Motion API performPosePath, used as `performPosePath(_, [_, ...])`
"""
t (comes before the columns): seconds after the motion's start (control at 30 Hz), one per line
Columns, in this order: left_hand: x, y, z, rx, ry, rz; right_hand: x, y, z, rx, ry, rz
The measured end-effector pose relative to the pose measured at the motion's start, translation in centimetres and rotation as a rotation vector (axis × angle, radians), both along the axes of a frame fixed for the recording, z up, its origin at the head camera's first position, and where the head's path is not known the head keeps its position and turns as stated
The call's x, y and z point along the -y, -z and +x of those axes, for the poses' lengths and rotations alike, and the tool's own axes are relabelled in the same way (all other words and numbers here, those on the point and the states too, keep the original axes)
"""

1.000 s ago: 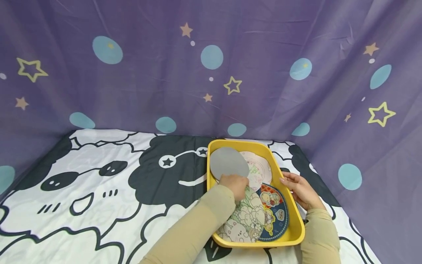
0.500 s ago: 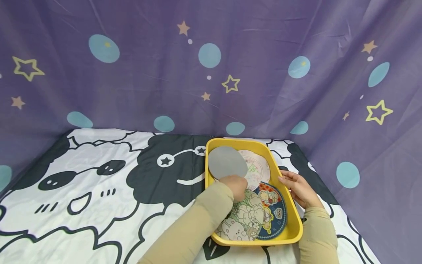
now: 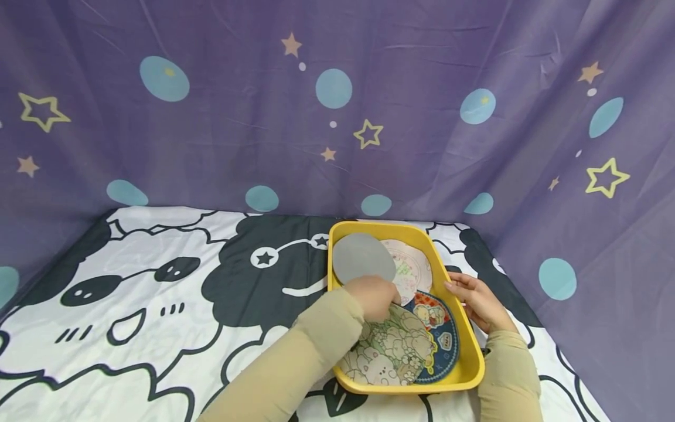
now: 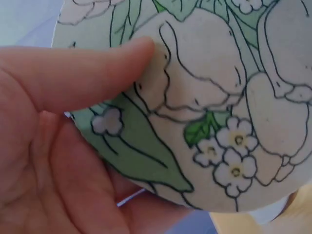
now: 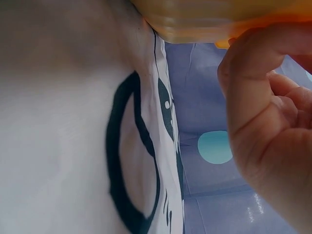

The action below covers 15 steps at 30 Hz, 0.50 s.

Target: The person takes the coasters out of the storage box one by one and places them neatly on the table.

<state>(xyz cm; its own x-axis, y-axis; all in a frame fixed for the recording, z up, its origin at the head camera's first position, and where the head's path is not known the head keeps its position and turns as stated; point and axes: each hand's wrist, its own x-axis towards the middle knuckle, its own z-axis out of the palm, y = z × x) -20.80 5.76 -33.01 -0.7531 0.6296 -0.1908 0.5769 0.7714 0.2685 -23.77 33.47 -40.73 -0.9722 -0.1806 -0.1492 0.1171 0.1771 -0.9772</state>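
My left hand (image 3: 372,298) pinches the edge of a round green floral coaster (image 3: 392,349) with a white bunny printed on it. In the left wrist view the thumb lies on the coaster's printed face (image 4: 204,58), with fingers beneath it. The coaster is over the near left part of a yellow tray (image 3: 479,378) and overlaps a dark blue cartoon coaster (image 3: 448,346). A plain grey disc (image 3: 364,258) and a pale pink coaster (image 3: 419,266) lie at the tray's far end. My right hand (image 3: 482,302) grips the tray's right rim, also seen in the right wrist view.
A black-and-white cartoon cloth (image 3: 158,328) covers the table under the tray. Purple curtains (image 3: 237,117) with stars and blue dots hang behind it and on the right.
The floral coaster's far edge has come up with my left hand, and it covers more of the blue coaster. My right hand stays on the rim.
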Motion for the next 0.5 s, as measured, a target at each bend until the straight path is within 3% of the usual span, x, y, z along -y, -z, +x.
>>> performPosePath(0.27, [1.9,-2.2,0.4,-0.008,0.112,0.085,-0.2,0.0,0.0,-0.001,-0.011,0.009])
performPosePath(0.5, [2.4,-3.4,0.5,-0.015,0.157,0.047,-0.2,0.1,-0.2,-0.008,-0.022,-0.009])
